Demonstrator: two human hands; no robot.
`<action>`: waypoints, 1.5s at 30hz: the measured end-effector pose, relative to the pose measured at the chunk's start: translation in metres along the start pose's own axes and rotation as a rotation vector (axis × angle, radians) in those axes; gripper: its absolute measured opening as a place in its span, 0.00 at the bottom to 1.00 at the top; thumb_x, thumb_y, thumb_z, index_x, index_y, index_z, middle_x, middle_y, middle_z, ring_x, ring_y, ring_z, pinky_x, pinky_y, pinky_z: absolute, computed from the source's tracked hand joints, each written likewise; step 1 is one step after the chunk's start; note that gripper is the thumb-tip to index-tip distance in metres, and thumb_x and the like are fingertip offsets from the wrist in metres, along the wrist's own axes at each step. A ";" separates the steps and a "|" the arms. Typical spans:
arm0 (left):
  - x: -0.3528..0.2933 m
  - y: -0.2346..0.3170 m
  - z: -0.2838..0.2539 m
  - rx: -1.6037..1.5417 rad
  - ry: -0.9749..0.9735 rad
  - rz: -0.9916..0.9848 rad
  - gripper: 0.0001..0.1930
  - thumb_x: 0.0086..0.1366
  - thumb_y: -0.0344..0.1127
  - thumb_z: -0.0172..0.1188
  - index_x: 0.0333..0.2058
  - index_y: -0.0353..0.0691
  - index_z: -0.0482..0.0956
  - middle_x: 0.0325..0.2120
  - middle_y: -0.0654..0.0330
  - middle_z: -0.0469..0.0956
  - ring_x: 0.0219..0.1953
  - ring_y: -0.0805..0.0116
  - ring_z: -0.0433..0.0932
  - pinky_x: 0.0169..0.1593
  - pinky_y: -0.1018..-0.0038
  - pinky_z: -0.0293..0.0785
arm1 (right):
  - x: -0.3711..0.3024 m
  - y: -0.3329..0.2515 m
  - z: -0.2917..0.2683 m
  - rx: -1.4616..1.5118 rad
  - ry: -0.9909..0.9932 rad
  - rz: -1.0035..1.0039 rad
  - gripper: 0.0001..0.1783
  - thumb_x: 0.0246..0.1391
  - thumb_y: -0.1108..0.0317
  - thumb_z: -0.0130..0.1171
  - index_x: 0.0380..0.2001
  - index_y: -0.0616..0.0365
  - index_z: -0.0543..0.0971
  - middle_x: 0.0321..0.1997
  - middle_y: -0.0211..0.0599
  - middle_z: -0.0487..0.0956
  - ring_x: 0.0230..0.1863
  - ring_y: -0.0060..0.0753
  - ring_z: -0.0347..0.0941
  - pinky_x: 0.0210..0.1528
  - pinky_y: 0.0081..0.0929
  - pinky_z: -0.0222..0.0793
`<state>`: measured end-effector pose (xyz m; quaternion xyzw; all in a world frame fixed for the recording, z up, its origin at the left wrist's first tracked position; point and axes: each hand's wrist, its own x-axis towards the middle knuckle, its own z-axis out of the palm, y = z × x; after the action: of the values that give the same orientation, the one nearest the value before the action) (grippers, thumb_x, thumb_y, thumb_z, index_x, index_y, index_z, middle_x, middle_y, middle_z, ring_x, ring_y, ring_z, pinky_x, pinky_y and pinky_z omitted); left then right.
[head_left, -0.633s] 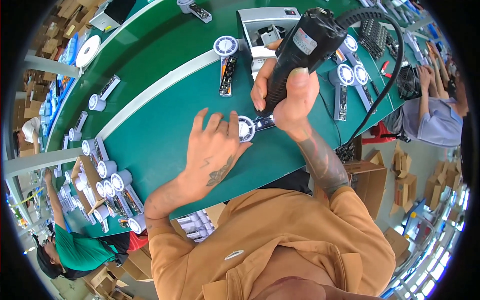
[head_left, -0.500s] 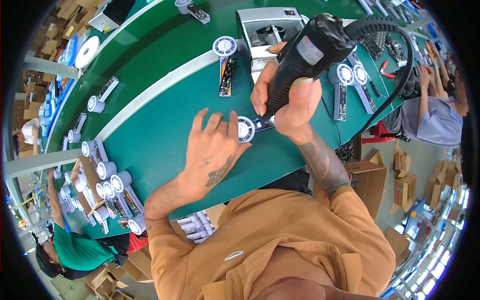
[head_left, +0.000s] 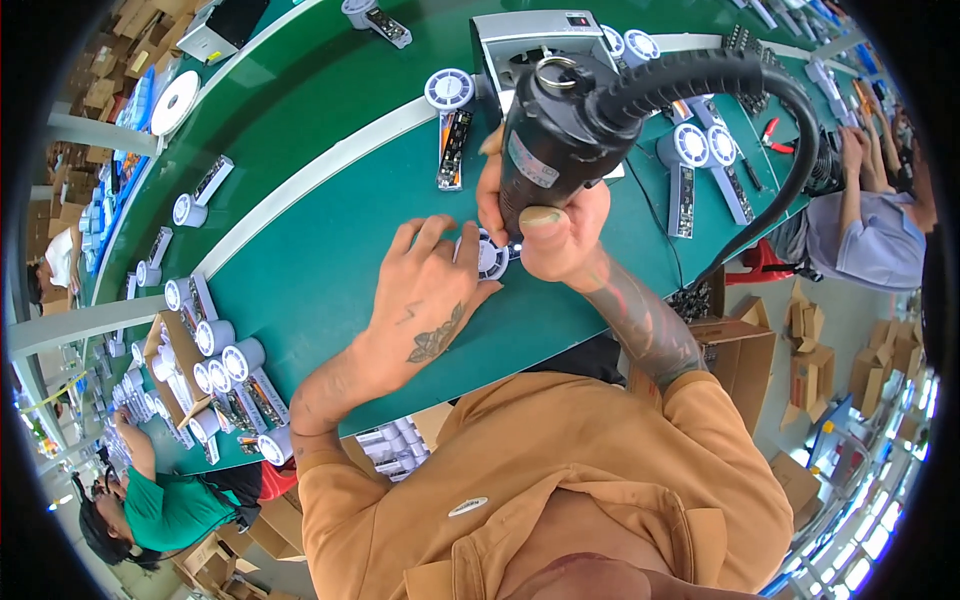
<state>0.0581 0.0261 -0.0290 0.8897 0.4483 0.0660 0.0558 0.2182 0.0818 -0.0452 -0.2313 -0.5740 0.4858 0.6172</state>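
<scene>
Round-headed unit (head_left: 493,258), white, is positioned flat on the green worktop (head_left: 330,300), directly in front of the operator's torso; its round head is seen btwn the two hands, and most of its strip-shaped body is hidden by the R hand.

L hand (head_left: 425,300): back of hand is turned up; wrist is kept low, forearm is brought in diagonally from lower L. Index finger & thumb are set around the L side of the round head, which is held btwn them; remaining fingers are spread and slightly bent. Tattoo is visible nr the wrist.

R hand (head_left: 560,230): black handheld tool (head_left: 560,130) is grasped, w/ fingers wrapped around the far side of the barrel and thumb laid along the near side. Tool is tilted, its rear end raised toward the camera and its tip directed down at the unit; tip contact cannot be confirmed, view blocked by hand. R forearm is angled in from lower R, elbow bent. Thick black cable (head_left: 800,110) is looped from the rear of the tool over to the R.

Adjacent items: similar unit w/ exposed board (head_left: 450,90) is placed beyond the L hand, beside a grey machine (head_left: 535,30). Red-handled pliers (head_left: 770,130) are located at far R.
</scene>
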 end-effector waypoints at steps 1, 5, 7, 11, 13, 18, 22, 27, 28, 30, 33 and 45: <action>-0.001 0.000 -0.001 0.003 -0.006 0.001 0.30 0.52 0.44 0.72 0.47 0.25 0.79 0.31 0.51 0.82 0.51 0.57 0.74 0.55 0.64 0.68 | 0.001 0.003 0.000 0.003 -0.015 -0.013 0.49 0.56 0.29 0.53 0.50 0.75 0.66 0.21 0.35 0.73 0.17 0.19 0.66 0.17 0.18 0.59; 0.003 0.000 -0.003 -0.040 -0.080 -0.038 0.29 0.52 0.41 0.72 0.49 0.31 0.77 0.38 0.54 0.82 0.52 0.54 0.73 0.54 0.62 0.69 | 0.003 0.008 -0.002 0.091 0.080 -0.016 0.49 0.58 0.31 0.54 0.52 0.77 0.64 0.20 0.37 0.72 0.15 0.20 0.65 0.16 0.18 0.59; 0.005 -0.001 -0.004 -0.054 -0.081 -0.034 0.28 0.52 0.41 0.72 0.49 0.31 0.77 0.38 0.53 0.82 0.52 0.54 0.73 0.53 0.62 0.70 | 0.005 0.007 -0.003 0.148 0.099 -0.021 0.48 0.58 0.32 0.54 0.50 0.77 0.65 0.20 0.37 0.71 0.14 0.20 0.65 0.15 0.19 0.59; 0.009 0.002 -0.006 -0.046 -0.052 -0.030 0.28 0.52 0.41 0.72 0.48 0.28 0.78 0.35 0.51 0.82 0.51 0.54 0.73 0.51 0.63 0.71 | 0.002 0.018 -0.017 0.337 0.012 -0.014 0.32 0.61 0.50 0.62 0.53 0.68 0.66 0.30 0.33 0.77 0.24 0.15 0.71 0.25 0.16 0.67; 0.010 0.006 -0.009 -0.042 -0.056 -0.031 0.29 0.52 0.42 0.72 0.47 0.24 0.79 0.31 0.50 0.82 0.52 0.55 0.73 0.52 0.64 0.70 | 0.001 0.017 -0.017 0.200 -0.027 0.021 0.32 0.58 0.52 0.66 0.52 0.69 0.69 0.30 0.34 0.79 0.28 0.17 0.72 0.29 0.19 0.70; 0.010 0.004 0.002 -0.082 -0.035 -0.048 0.30 0.53 0.44 0.71 0.49 0.27 0.78 0.34 0.50 0.82 0.52 0.55 0.73 0.52 0.62 0.69 | 0.008 0.010 -0.016 -0.037 -0.176 -0.217 0.33 0.54 0.53 0.70 0.52 0.68 0.72 0.27 0.35 0.77 0.26 0.21 0.72 0.30 0.20 0.70; 0.011 0.019 0.015 0.041 0.075 -0.047 0.30 0.54 0.45 0.71 0.50 0.29 0.78 0.34 0.51 0.79 0.50 0.57 0.73 0.51 0.63 0.68 | 0.010 -0.019 -0.051 0.267 0.066 -0.056 0.25 0.62 0.49 0.59 0.43 0.65 0.73 0.23 0.35 0.76 0.20 0.22 0.71 0.22 0.19 0.69; 0.022 0.017 0.016 -0.013 0.077 -0.016 0.29 0.54 0.45 0.71 0.49 0.29 0.79 0.34 0.52 0.79 0.48 0.57 0.73 0.49 0.65 0.69 | 0.054 -0.031 -0.076 -0.013 0.113 -0.390 0.19 0.68 0.55 0.52 0.39 0.64 0.71 0.19 0.36 0.75 0.16 0.21 0.70 0.19 0.18 0.66; 0.022 0.015 0.016 -0.008 0.083 -0.010 0.30 0.54 0.46 0.71 0.49 0.28 0.79 0.33 0.52 0.78 0.47 0.58 0.73 0.49 0.65 0.69 | 0.055 -0.032 -0.070 -0.116 0.130 -0.317 0.27 0.66 0.47 0.51 0.41 0.68 0.71 0.19 0.37 0.75 0.16 0.23 0.69 0.19 0.19 0.65; 0.023 0.016 0.017 -0.015 0.080 -0.004 0.30 0.54 0.46 0.71 0.49 0.28 0.79 0.33 0.52 0.78 0.47 0.58 0.73 0.49 0.65 0.69 | 0.057 -0.025 -0.069 -0.236 0.087 -0.302 0.33 0.66 0.44 0.49 0.52 0.68 0.65 0.19 0.38 0.75 0.15 0.22 0.69 0.19 0.18 0.63; 0.022 0.017 0.014 -0.035 0.073 -0.027 0.30 0.53 0.45 0.72 0.49 0.28 0.79 0.34 0.51 0.79 0.46 0.57 0.74 0.49 0.65 0.70 | 0.050 -0.022 -0.064 -0.166 0.118 -0.253 0.17 0.68 0.58 0.53 0.45 0.65 0.70 0.20 0.35 0.75 0.16 0.20 0.69 0.19 0.18 0.64; 0.023 0.015 0.014 -0.078 0.075 -0.027 0.29 0.52 0.42 0.73 0.49 0.28 0.79 0.35 0.49 0.79 0.46 0.56 0.75 0.49 0.64 0.71 | 0.007 -0.024 -0.039 -0.019 0.169 0.022 0.45 0.63 0.33 0.45 0.56 0.71 0.60 0.16 0.40 0.69 0.12 0.28 0.65 0.16 0.26 0.64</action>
<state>0.0860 0.0348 -0.0387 0.8775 0.4593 0.1161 0.0746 0.2615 0.0879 -0.0304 -0.2835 -0.5220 0.4657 0.6559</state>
